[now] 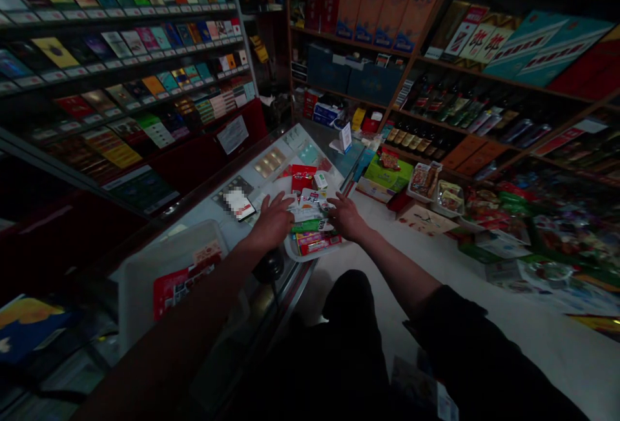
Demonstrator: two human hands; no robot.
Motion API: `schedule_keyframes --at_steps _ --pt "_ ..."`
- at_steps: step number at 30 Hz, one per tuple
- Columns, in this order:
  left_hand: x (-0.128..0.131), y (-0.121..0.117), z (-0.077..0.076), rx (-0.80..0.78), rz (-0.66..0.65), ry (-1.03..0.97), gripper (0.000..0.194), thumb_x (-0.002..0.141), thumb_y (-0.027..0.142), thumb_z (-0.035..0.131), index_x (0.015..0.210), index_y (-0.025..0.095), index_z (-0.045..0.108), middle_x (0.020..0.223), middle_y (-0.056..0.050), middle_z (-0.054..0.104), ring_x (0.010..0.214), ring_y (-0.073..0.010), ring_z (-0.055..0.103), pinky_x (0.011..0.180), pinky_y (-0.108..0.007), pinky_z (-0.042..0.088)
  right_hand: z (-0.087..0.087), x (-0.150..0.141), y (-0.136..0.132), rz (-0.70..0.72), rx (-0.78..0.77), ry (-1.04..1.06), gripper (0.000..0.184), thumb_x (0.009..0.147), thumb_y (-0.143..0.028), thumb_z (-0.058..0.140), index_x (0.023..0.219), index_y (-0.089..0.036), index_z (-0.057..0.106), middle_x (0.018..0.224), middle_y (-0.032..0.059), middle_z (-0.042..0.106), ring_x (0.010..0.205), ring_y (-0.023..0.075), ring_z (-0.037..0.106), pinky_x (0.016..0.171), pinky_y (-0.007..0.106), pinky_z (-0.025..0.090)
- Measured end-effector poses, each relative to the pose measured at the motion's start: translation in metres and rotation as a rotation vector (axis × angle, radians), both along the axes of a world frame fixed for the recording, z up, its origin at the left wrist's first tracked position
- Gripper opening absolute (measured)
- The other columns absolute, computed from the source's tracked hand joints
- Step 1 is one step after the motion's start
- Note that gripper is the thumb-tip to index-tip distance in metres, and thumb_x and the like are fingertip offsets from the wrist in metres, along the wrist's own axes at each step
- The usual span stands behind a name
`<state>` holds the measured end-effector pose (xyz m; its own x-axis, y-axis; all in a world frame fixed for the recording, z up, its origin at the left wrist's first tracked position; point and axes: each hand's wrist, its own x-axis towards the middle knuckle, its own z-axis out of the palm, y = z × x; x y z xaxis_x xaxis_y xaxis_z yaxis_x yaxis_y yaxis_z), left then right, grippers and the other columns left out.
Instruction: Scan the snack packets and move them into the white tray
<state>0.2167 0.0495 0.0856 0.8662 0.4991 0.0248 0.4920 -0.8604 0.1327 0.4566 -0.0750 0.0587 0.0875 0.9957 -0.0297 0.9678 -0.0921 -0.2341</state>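
A shallow white tray (314,255) at the edge of the glass counter holds several small packets. My left hand (272,221) reaches in from the left with its fingers bent, gripping the near end of a white packet (305,212). At the packet's other side, my right hand (347,217) has its fingers curled onto it; the exact grip is too dark to make out. Just below lies a green packet (310,225), with a red and purple packet (312,242) under it. Farther back in the tray are a red packet (303,179) and a small white-green box (320,181).
A phone (239,205) lies on the counter left of the tray. A translucent bin (128,279) with red packets (177,285) stands nearer on the left. Boxes and snack trays (448,196) line the floor at right. Shelves (416,53) of bottles and cartons stand behind.
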Motion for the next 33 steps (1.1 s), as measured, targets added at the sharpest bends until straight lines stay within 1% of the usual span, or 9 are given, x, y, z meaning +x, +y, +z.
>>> schedule_keyframes --at_steps 7,11,14,17,20,22,24,28,33 --pt "-0.008 0.003 0.024 -0.024 -0.040 -0.017 0.024 0.091 0.022 0.058 0.090 0.024 0.082 0.158 -0.006 0.056 0.158 -0.0356 0.031 0.129 -0.068 0.017 0.020 0.000 0.008 0.033 0.016 -0.017 0.020 0.092 -0.021 0.069 0.107 -0.019 0.082 0.157 0.0104 0.056 0.157 0.0364 0.031 0.125 0.056 0.029" --pt "-0.023 0.006 0.030 -0.025 -0.013 -0.040 0.031 0.094 0.020 0.052 0.094 0.023 0.082 0.159 -0.008 0.055 0.159 -0.0346 0.031 0.129 -0.067 0.020 0.033 -0.006 0.018 0.083 0.056 -0.028 0.017 0.093 -0.021 0.068 0.101 -0.018 0.083 0.155 0.0106 0.058 0.156 0.0350 0.032 0.126 0.055 0.029" --pt "-0.035 0.011 0.030 -0.015 0.001 -0.047 0.032 0.095 0.019 0.050 0.096 0.022 0.082 0.160 -0.008 0.054 0.159 -0.0346 0.030 0.129 -0.066 0.021 0.036 -0.014 0.026 0.109 0.084 -0.017 0.018 0.094 -0.021 0.067 0.102 -0.018 0.083 0.155 0.0113 0.058 0.156 0.0347 0.033 0.127 0.054 0.028" --pt "-0.047 0.016 0.031 0.026 0.022 -0.079 0.029 0.095 0.020 0.052 0.094 0.021 0.082 0.162 -0.010 0.051 0.161 -0.0369 0.027 0.128 -0.067 0.022 0.034 -0.024 0.033 0.129 0.109 -0.004 0.020 0.094 -0.021 0.068 0.106 -0.019 0.083 0.155 0.0105 0.058 0.156 0.0358 0.034 0.126 0.055 0.029" --pt "-0.061 0.019 0.030 0.125 -0.006 -0.125 0.026 0.093 0.018 0.056 0.088 0.019 0.081 0.166 -0.011 0.045 0.162 -0.0396 0.021 0.128 -0.070 0.018 0.032 -0.035 0.039 0.148 0.164 0.008 0.019 0.093 -0.021 0.069 0.105 -0.021 0.084 0.154 0.0115 0.058 0.156 0.0384 0.032 0.123 0.061 0.030" --pt "-0.070 0.021 0.027 0.185 -0.023 -0.144 0.024 0.092 0.016 0.057 0.086 0.019 0.080 0.168 -0.011 0.043 0.163 -0.0401 0.018 0.128 -0.071 0.014 0.032 -0.043 0.041 0.156 0.204 0.010 0.016 0.093 -0.021 0.070 0.101 -0.021 0.084 0.155 0.0127 0.057 0.156 0.0399 0.031 0.122 0.066 0.028" --pt "-0.079 0.024 0.025 0.213 -0.018 -0.154 0.023 0.091 0.014 0.058 0.083 0.019 0.079 0.166 -0.011 0.045 0.163 -0.0399 0.017 0.128 -0.072 0.012 0.033 -0.051 0.043 0.160 0.237 0.009 0.013 0.091 -0.021 0.073 0.097 -0.020 0.084 0.156 0.0135 0.056 0.157 0.0405 0.029 0.123 0.068 0.024" --pt "-0.095 0.029 0.021 0.213 0.011 -0.167 0.021 0.090 0.016 0.060 0.082 0.020 0.079 0.162 -0.011 0.050 0.162 -0.0393 0.021 0.128 -0.074 0.010 0.038 -0.064 0.049 0.186 0.279 0.012 0.011 0.086 -0.022 0.079 0.096 -0.021 0.084 0.158 0.0133 0.054 0.159 0.0407 0.025 0.126 0.069 0.017" --pt "-0.108 0.035 0.022 0.237 0.027 -0.160 0.021 0.093 0.022 0.062 0.088 0.023 0.082 0.162 -0.010 0.050 0.161 -0.0393 0.023 0.127 -0.073 0.011 0.041 -0.072 0.060 0.224 0.281 -0.023 0.010 0.088 -0.022 0.078 0.095 -0.020 0.084 0.159 0.0133 0.053 0.160 0.0402 0.025 0.126 0.068 0.018"
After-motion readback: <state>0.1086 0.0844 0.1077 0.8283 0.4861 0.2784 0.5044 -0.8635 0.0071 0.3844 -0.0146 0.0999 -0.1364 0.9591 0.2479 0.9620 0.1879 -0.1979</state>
